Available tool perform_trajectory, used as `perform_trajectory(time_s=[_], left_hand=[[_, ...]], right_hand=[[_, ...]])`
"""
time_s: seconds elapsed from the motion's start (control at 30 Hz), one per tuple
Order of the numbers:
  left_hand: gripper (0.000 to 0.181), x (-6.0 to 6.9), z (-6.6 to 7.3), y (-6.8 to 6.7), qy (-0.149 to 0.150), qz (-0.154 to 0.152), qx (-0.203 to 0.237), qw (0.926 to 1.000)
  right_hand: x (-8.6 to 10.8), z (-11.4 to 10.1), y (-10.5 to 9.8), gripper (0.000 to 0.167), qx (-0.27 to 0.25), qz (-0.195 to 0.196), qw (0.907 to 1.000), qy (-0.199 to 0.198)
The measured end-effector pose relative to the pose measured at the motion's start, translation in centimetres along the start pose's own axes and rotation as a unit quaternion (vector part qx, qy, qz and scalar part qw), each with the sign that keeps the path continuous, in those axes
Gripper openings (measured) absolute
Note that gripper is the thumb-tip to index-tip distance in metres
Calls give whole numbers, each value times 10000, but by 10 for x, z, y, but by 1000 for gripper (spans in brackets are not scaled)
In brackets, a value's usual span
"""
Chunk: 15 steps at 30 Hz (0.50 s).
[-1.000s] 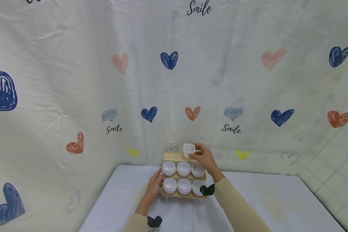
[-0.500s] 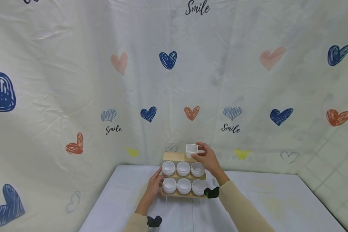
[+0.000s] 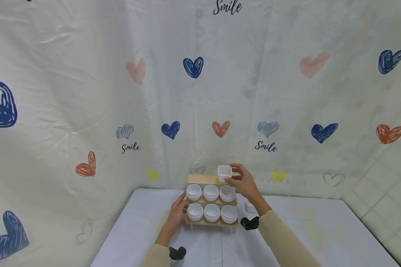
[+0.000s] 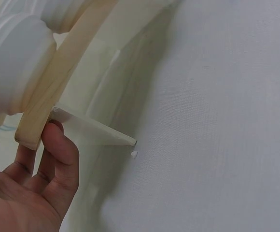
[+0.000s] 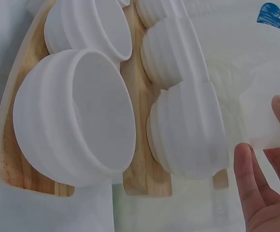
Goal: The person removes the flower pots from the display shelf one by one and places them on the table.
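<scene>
A tiered wooden stand point(image 3: 200, 179) holds several round white bowls point(image 3: 211, 193) on its two lower shelves. At its left side my left hand point(image 3: 176, 216) grips the stand; in the left wrist view, the fingers pinch the end of a wooden shelf point(image 4: 48, 92) beside its pale support leg point(image 4: 99, 128). Above the right part of the top shelf, my right hand point(image 3: 246, 183) holds a small white square cup point(image 3: 224, 173) between thumb and fingers. The right wrist view shows this cup point(image 5: 265, 116) pale and partly cut off, beyond the round bowls point(image 5: 104, 111).
The stand rests on a table with a white cloth point(image 3: 307, 226). A white object point(image 3: 250, 207), partly hidden by my right wrist, lies to the right of the stand. Behind hangs a white curtain point(image 3: 240, 100) printed with hearts.
My right hand has shifted a little to the right along the top shelf with the square cup. A white object beside the stand has come into sight. My left hand keeps its place.
</scene>
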<state>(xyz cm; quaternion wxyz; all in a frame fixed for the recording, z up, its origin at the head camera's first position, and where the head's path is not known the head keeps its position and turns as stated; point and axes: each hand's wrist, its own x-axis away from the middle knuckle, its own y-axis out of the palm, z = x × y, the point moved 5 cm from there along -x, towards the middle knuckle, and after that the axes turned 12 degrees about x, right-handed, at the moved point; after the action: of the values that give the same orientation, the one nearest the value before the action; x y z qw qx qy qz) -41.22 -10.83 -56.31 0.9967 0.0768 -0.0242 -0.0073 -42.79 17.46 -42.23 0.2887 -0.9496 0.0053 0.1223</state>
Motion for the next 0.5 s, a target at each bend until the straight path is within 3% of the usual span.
perform_trajectory(time_s=[0.5], left_hand=[[65,3,4,1,43,-69,28,10000]], right_hand=[[11,6,-16,65,-96,88,9999,-30]])
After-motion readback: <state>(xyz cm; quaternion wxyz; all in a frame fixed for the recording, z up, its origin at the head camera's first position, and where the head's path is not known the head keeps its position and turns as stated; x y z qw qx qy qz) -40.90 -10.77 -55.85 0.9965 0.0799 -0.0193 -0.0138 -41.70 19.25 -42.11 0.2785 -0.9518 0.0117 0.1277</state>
